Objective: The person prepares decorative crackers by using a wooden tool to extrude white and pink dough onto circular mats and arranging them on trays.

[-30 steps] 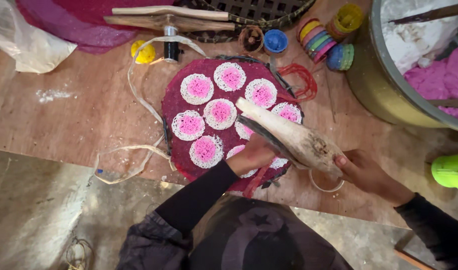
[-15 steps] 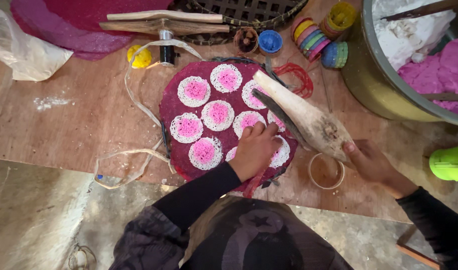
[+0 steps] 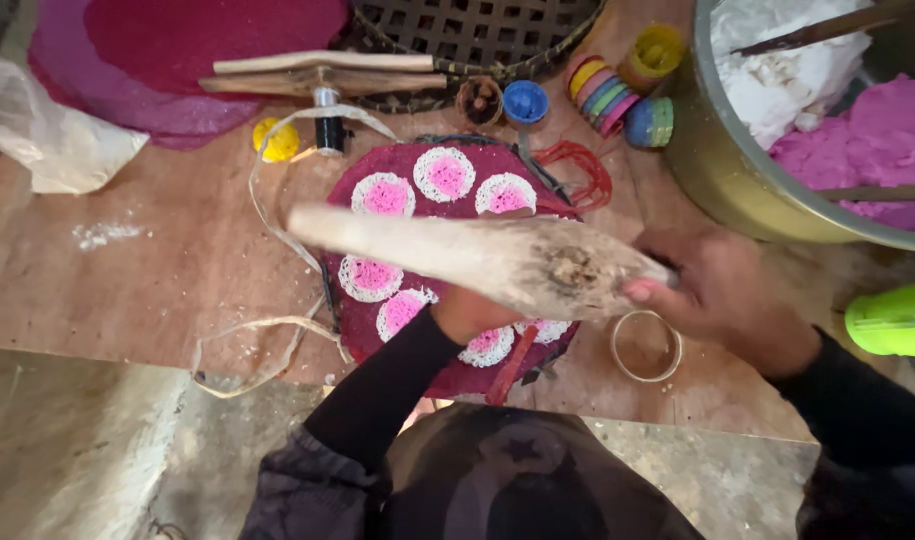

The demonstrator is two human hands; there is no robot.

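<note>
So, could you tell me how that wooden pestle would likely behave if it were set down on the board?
The wooden pestle looks rigid and probably heavy at its thick end near the right hand. Its rounded, tapered shape suggests it would roll in a curve.

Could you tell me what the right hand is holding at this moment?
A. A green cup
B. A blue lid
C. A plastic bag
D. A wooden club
D: the right hand grips the thick end of the wooden club, which lies across the maroon mat and partly hides the left hand; the green cup stands apart, untouched.
</note>
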